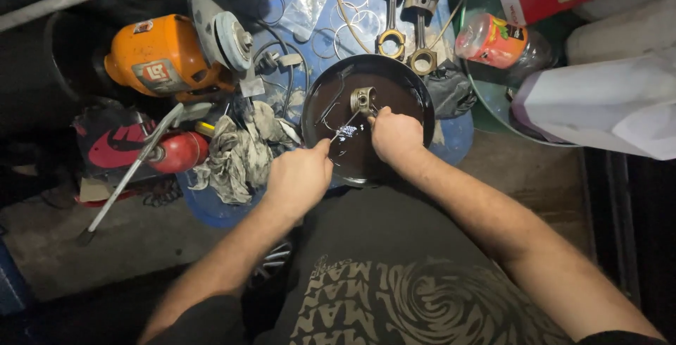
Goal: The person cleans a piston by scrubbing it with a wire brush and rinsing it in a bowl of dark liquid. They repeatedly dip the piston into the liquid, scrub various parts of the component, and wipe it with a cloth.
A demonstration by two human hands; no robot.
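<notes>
Piston (363, 99) in right hand (396, 136), brush (344, 131) in left hand (299, 176) (inside pan (415, 98) rim).

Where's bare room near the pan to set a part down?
Bare concrete floor lies below the rag pile, left of the left hand. A smaller strip sits right of the right hand. Above the pan it is crowded: pistons, loose rings, orange grinder.

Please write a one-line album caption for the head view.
Right hand holds a piston over a dark pan; left hand brushes it.
</notes>
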